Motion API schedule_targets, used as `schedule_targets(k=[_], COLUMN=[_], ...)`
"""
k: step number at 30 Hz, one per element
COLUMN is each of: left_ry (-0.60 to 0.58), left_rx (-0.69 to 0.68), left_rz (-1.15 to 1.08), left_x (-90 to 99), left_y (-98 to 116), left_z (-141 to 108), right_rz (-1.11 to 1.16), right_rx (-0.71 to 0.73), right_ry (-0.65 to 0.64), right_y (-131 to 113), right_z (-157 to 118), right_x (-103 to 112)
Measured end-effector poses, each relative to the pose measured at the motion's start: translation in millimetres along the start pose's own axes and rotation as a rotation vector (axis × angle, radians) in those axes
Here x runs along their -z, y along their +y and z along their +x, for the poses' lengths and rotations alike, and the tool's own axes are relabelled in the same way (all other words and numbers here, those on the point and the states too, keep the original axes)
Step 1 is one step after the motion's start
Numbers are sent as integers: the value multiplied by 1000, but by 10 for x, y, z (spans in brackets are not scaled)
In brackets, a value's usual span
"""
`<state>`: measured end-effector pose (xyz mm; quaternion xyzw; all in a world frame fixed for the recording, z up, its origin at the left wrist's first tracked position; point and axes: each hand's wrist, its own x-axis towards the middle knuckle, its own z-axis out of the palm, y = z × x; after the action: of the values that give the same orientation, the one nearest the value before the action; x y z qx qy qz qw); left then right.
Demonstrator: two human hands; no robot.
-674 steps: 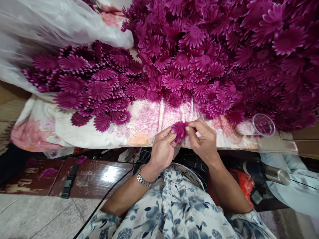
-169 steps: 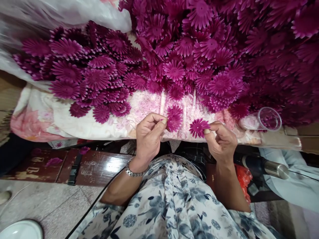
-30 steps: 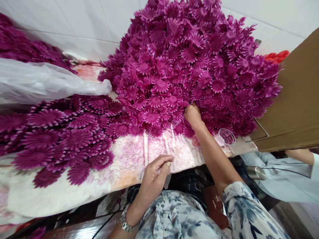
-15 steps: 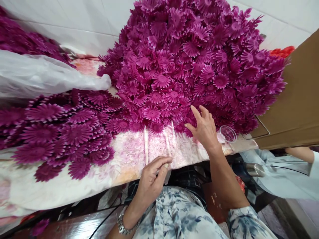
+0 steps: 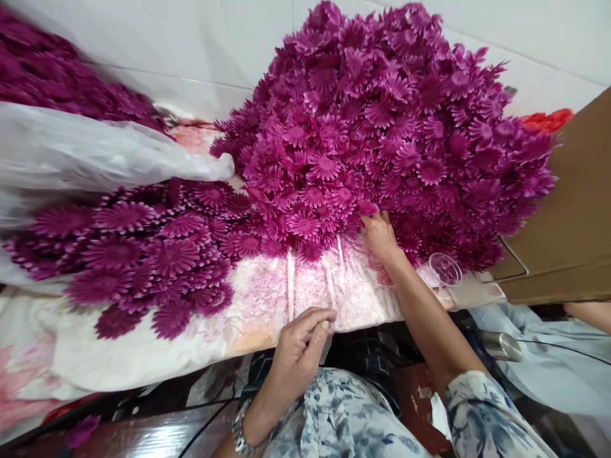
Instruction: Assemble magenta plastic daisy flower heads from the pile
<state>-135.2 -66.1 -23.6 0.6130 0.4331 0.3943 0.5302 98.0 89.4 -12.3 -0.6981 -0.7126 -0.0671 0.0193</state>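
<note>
A tall heap of small magenta fabric flowers (image 5: 382, 121) covers the back of the table. My right hand (image 5: 380, 234) reaches to the foot of that heap, its fingers curled onto one magenta flower (image 5: 370, 207), the fingertips partly buried among the petals. My left hand (image 5: 300, 346) rests at the table's near edge, thumb and forefinger pinched together with nothing visible between them. To the left lies a flatter spread of larger, darker magenta flowers (image 5: 143, 248). All of it sits on a stained floral cloth (image 5: 258, 305).
A clear plastic cup (image 5: 445, 268) stands just right of my right wrist. A brown cardboard box (image 5: 568, 216) closes off the right side. A translucent plastic bag (image 5: 95, 152) lies at the left. A steel bottle (image 5: 500, 345) and another person's arm (image 5: 589, 313) are at the lower right.
My right hand, spread open over the heap's edge half a second ago, has closed into the flowers again. My left hand stays pinched at the table edge. The view shifted slightly.
</note>
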Motion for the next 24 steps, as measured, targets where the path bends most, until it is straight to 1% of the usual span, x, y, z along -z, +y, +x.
schedule_targets(k=[3, 8, 13, 15, 18, 20, 21, 24], left_ry=[31, 83, 101, 132, 184, 206, 216, 250], left_rx=[-12, -6, -8, -32, -79, -98, -102, -98], left_rz=[12, -2, -30, -27, -1, 13, 14, 10], left_x=[41, 91, 93, 110, 146, 161, 163, 150], left_y=[-29, -53, -16, 1, 12, 14, 18, 59], left_z=[-36, -129, -197, -218, -252, -279, -293, -334], right_rz=[-18, -51, -39, -3, 22, 40, 67, 170], right_rx=[11, 26, 69, 52, -29, -48, -30, 93], right_ry=[-11, -9, 55, 79, 89, 114, 130, 149], right_y=[-35, -52, -16, -11, -37, -63, -69, -46], right_z=[-63, -387, -600, -659, -742, -769, -764, -669], right_x=[46, 224, 432, 522, 616, 596, 552, 320])
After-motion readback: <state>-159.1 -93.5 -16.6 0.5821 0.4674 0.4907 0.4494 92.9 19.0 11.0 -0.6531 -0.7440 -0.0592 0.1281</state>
